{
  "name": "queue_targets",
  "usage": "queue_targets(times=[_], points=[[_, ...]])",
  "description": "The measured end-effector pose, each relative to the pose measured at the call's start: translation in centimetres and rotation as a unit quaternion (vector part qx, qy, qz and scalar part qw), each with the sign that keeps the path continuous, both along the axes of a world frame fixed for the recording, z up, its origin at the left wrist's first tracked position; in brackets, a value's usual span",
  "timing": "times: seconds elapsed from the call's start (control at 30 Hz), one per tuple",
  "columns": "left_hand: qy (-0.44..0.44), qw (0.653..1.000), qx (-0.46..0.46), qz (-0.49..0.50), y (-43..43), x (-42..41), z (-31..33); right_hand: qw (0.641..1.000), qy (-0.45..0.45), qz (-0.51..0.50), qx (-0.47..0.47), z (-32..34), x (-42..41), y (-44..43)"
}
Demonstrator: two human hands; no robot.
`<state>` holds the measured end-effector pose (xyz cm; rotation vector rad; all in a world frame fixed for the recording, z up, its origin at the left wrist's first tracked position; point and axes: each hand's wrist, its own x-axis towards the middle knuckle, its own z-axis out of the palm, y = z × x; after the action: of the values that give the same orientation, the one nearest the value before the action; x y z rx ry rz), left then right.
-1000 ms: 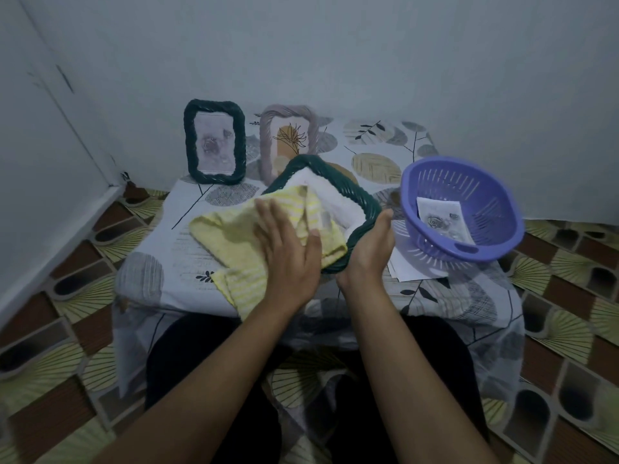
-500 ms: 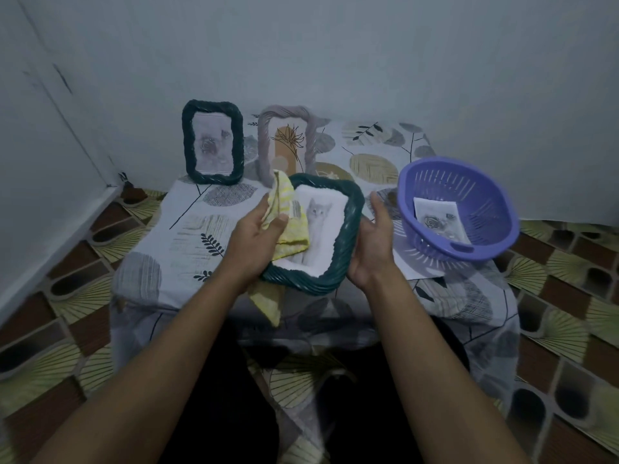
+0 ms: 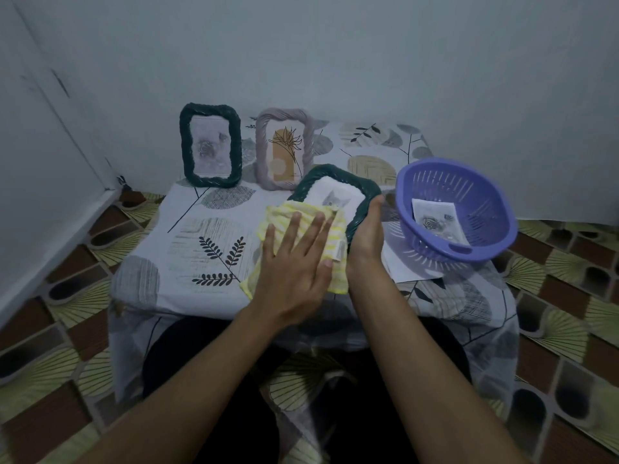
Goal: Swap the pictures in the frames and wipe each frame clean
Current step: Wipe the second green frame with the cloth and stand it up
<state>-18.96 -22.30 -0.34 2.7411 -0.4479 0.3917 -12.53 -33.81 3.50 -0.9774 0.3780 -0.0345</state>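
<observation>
Nearest the camera, two bare forearms reach out over a dark-clothed lap to the low table under its leaf-patterned tablecloth (image 3: 187, 249). The left hand (image 3: 294, 262) lies flat with its fingers straight and spread, pressing a yellow striped cloth (image 3: 284, 212) down onto the near half of a dark green braided picture frame (image 3: 363, 195). It curls round nothing.

The right hand (image 3: 366, 229) clasps the frame's right edge, thumb along the rim. Its other fingers are behind the frame and cannot be seen. The frame is tilted up off the table at the middle, just left of the basket.

Cloth and left hand hide the frame's near and left rim and the lower part of its cat picture (image 3: 335, 197); only the cat's head shows.

Just to the right sits a purple slotted plastic basket (image 3: 482, 202) holding a printed rose picture (image 3: 435, 219), its near corner cut off by the basket rim. A white sheet (image 3: 402, 266) lies partly under the basket.

Farthest, at the wall, stand a second dark green braided frame (image 3: 185, 145) with a faint, hard-to-read print and a mauve braided frame (image 3: 259, 145) with a plant drawing; the held frame overlaps its lower right corner.
</observation>
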Motion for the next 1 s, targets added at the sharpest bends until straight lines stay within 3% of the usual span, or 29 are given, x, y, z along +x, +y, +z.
queue_targets(times=[0.2,0.27,0.33,0.43,0.53,0.63,0.7,0.77,0.9,1.0], points=[[0.131,0.968,-0.079,0.201,0.6,3.9,1.6,0.999,-0.034,0.039,-0.018,-0.8,-2.1,2.1],[0.106,0.981,-0.063,0.152,-0.9,3.1,2.3,0.998,-0.042,0.033,-0.026,-0.4,-1.7,1.9],[0.071,0.996,-0.049,0.035,-1.7,1.2,2.0,0.998,-0.033,0.013,-0.052,0.3,-1.0,0.7],[0.020,0.997,-0.002,-0.069,-0.2,-0.6,-0.4,0.998,-0.042,-0.024,-0.043,0.6,0.1,-1.2],[0.037,0.999,0.030,0.012,2.5,0.4,-1.6,0.999,-0.050,-0.009,0.000,-0.1,0.1,-1.4],[0.077,0.986,-0.027,0.143,3.0,2.3,-0.1,0.999,-0.047,0.006,-0.009,-0.8,-0.4,-0.1],[0.069,0.982,-0.051,0.171,1.9,2.8,1.2,0.998,-0.053,0.018,-0.012,-0.9,-0.7,1.0],[0.048,0.986,-0.052,0.150,0.1,2.4,1.9,0.998,-0.056,0.014,-0.023,-0.7,-0.8,1.6],[0.041,0.998,-0.057,0.006,-2.2,0.4,1.0,0.998,-0.051,-0.016,-0.036,0.7,-0.2,-0.2],[0.020,0.997,0.009,-0.078,-0.8,-0.2,-0.9,0.997,-0.020,-0.056,-0.040,0.6,0.2,-1.8]])
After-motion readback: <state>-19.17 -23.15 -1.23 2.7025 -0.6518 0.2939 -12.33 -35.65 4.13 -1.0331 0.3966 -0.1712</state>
